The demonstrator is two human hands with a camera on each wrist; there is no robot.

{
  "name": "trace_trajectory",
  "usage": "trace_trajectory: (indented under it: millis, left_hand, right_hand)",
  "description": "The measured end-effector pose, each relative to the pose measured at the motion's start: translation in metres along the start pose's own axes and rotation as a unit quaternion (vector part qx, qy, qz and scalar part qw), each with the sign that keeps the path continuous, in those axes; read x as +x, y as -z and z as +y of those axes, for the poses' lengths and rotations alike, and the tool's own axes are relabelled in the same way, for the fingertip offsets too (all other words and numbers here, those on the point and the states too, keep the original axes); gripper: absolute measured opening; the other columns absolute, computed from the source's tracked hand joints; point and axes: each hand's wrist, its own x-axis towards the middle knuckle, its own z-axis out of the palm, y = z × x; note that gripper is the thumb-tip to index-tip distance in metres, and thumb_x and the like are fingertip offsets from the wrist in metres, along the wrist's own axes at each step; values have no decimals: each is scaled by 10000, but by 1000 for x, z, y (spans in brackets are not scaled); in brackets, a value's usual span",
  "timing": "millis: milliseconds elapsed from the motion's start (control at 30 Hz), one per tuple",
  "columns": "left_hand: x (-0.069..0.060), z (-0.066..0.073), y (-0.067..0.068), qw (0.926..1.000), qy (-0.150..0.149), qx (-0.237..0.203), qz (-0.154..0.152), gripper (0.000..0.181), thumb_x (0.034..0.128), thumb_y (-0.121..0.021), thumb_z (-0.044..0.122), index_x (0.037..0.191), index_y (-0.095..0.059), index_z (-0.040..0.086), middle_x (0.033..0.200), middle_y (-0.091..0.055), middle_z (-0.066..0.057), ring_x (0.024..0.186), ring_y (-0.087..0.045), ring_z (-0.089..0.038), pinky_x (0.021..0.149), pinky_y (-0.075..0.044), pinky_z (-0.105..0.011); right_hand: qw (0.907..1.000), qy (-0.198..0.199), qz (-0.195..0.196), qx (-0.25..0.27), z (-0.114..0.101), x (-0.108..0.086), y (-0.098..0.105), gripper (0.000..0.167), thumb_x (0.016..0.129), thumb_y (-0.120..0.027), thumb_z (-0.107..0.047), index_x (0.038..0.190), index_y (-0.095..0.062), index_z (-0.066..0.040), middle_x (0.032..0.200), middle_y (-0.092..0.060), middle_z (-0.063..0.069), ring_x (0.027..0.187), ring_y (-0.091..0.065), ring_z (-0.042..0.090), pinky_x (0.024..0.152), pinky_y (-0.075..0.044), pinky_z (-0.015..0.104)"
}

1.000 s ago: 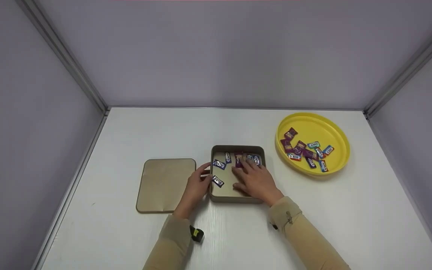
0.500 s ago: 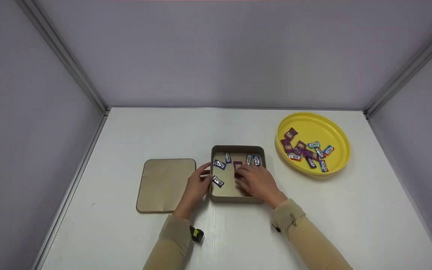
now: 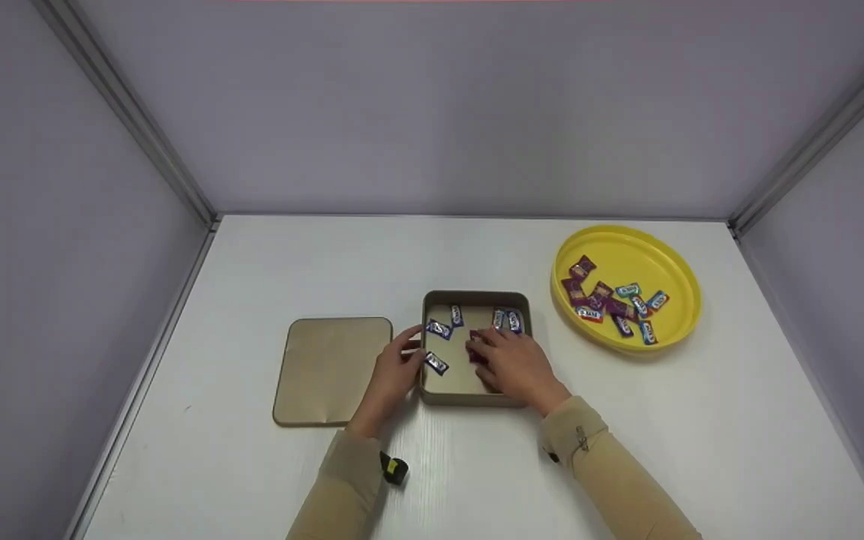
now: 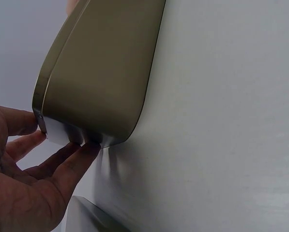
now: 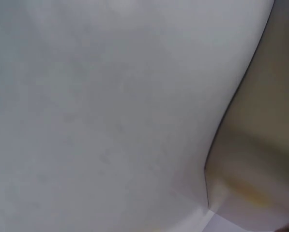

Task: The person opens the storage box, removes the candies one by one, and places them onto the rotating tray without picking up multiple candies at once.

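In the head view, an open gold tin box (image 3: 475,399) holds several small wrapped candies. My left hand (image 3: 391,377) is at its left side, and in the left wrist view the fingertips touch the outer wall of the tin. A small blue candy (image 3: 436,363) lies just inside that wall. Inside the tin, my right hand (image 3: 514,365) has its fingers bent over a purple candy (image 3: 474,349) and pinches it; the hand covers part of the candy. Two blue-and-silver candies (image 3: 514,321) lie at the back right, and others (image 3: 439,328) at the back left.
The gold tin lid (image 3: 334,371) lies flat on the white table (image 3: 372,262) left of the box. A round yellow tray (image 3: 646,259) with several purple, blue and red candies stands at the back right. Grey walls surround the table's back and sides.
My right hand's fingers have bent, and the purple candy has come toward me inside the tin, away from the two blue-and-silver candies. My left hand has stayed in place.
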Motion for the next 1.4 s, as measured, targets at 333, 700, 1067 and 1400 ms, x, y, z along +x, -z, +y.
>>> trace_trajectory:
  millis: [333,700,1067,1400]
  left_hand:
    - [-1,2,1,10000,-4,5,-4,456,1013,-527,105,1464,-466,126,1294,-586,-156,1146,-584,-282,864,-519,-360]
    - [-1,2,1,9999,110,-126,-11,462,1011,-529,111,1468,-465,144,1293,-580,-147,1121,-594,-271,809,-533,-349]
    - [0,1,1,9997,162,-173,1,460,1012,-522,106,1466,-468,148,1298,-574,-153,1108,-597,-264,796,-536,-345]
    - [-1,2,1,9999,35,-158,39,454,1006,-529,87,1455,-481,127,1289,-581,-181,1103,-602,-287,789,-535,-353]
  right_hand:
    - [9996,-163,129,210,0,0,-1,357,925,-686,-336,1263,-666,-220,1245,-610,44,1102,-565,266,933,-457,460]
    - [9978,-40,536,387,2,-1,-3,279,895,-735,-297,1154,-713,-196,1097,-641,16,1017,-606,243,894,-481,436]
    - [9951,-129,783,596,2,-1,-6,258,973,-617,-323,1156,-701,-161,1069,-685,5,979,-642,234,889,-492,427]
    - [9885,-315,1073,1017,1,-1,-7,208,988,-600,-262,1128,-690,-138,1048,-711,16,946,-663,236,864,-504,430]
